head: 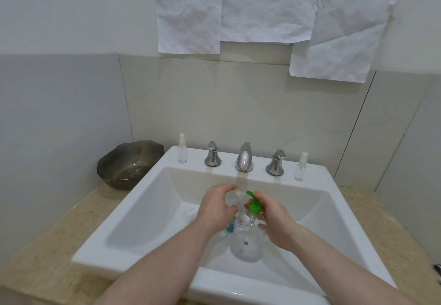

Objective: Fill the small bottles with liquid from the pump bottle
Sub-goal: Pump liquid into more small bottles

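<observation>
my two bare hands meet over the middle of a white sink (148,199) set in a beige tabletop (47,252). my right hand (274,221) wraps around the neck of a clear pump bottle (247,240) with a green pump head (253,205); my fingers curl by the pump. my left hand (217,207) curls its fingers around a small clear bottle (235,197), held just left of the green nozzle. two more small spray bottles stand upright on the far ledge: one at far left (182,149), one at far right (300,166), outside the two chrome handles and the faucet (244,157). a dark bowl (130,164) sits on the tabletop to the left.
</observation>
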A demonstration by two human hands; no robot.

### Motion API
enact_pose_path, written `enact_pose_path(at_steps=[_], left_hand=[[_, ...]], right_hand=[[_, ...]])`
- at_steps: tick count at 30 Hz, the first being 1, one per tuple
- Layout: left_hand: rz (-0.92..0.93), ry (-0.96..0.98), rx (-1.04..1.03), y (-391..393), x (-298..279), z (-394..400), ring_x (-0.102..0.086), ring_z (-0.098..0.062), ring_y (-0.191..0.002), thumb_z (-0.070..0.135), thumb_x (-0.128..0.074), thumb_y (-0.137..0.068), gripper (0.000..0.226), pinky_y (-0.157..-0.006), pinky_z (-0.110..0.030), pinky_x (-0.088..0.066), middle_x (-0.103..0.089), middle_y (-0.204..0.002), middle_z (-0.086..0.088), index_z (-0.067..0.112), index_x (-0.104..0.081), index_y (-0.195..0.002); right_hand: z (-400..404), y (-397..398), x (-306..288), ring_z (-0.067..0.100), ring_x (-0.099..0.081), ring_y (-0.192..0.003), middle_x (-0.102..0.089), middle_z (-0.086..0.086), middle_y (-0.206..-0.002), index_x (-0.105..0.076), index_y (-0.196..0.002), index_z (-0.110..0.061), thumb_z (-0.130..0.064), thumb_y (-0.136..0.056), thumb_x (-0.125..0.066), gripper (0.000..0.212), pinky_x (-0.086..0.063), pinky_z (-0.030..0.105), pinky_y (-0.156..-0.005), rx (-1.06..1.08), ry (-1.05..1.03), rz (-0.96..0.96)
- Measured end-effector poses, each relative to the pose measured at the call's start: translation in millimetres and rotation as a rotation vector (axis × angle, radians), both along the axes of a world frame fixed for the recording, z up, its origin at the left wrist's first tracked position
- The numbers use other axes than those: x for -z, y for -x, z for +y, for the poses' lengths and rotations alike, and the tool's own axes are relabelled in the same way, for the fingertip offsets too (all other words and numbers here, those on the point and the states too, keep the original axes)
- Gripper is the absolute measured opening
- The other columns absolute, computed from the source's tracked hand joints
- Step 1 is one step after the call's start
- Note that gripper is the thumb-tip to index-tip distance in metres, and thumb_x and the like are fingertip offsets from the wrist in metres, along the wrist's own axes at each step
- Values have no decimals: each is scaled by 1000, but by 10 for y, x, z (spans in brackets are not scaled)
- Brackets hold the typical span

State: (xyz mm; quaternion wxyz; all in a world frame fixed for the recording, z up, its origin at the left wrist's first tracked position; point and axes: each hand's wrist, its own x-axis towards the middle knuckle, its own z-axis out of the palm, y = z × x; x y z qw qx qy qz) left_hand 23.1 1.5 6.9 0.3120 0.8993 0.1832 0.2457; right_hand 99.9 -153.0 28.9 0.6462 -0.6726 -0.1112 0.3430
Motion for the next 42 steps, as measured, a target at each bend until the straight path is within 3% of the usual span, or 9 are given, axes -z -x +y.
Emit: enact_pose_path(at_steps=[5,8,14,19,24,33,39,42], left_hand=[[12,11,15,-5,-3,2,-58,-12,-121,11,-71,-77,50,-103,-25,-45,-67,-124,13,31,-67,-124],[3,20,10,-2,-9,-4,-58,-12,-121,13,-71,-77,51,-104,-26,-45,-67,-125,12,30,-67,-125],[21,11,5,-12,12,7,-57,-12,-124,14,-72,-78,54,-106,-26,-44,-66,-129,11,29,-66,-129],[-4,13,22,-8,5,4,-60,-10,-116,11,-71,-77,48,-99,-22,-45,-69,-119,14,31,-69,-120],[6,-12,5,7,11,4,-57,-11,-122,11,-72,-79,51,-102,-20,-40,-66,-128,11,29,-67,-127],[-7,7,8,-1,5,3,-60,-10,-117,15,-72,-76,49,-102,-27,-47,-68,-122,14,30,-68,-123],[1,-15,9,1,9,5,-58,-12,-121,12,-72,-78,51,-102,-20,-41,-67,-127,11,27,-67,-126],[-6,-13,15,3,9,0,-59,-12,-119,13,-71,-77,49,-100,-21,-43,-68,-123,13,29,-68,-123]], right_hand=[[3,16,21,15,-62,-91,-71,-6,-92,-70,-96,-22,-40,-98,-58,22,-34,37,-82,4,-5,1],[-12,17,31,13,-65,-96,-74,-7,-96,-74,-103,-25,-46,-98,-57,28,-34,39,-89,-1,-15,1],[10,16,-3,17,-59,-89,-70,-5,-88,-67,-88,-22,-39,-98,-58,22,-33,37,-82,11,4,-9],[-1,41,22,15,-64,-92,-73,-4,-93,-74,-96,-23,-41,-99,-58,25,-35,37,-86,36,-19,-19],[17,22,0,17,-60,-87,-71,-5,-88,-68,-88,-22,-36,-98,-58,20,-33,37,-81,22,8,-5],[-34,13,45,12,-66,-94,-73,-8,-96,-75,-107,-26,-50,-95,-59,31,-34,40,-90,6,-28,-3],[8,27,-23,16,-60,-88,-73,-6,-89,-68,-88,-24,-40,-97,-59,21,-33,37,-82,17,14,1],[-10,54,-24,14,-63,-91,-74,-7,-92,-71,-89,-25,-42,-96,-60,22,-34,36,-81,29,6,-2]])
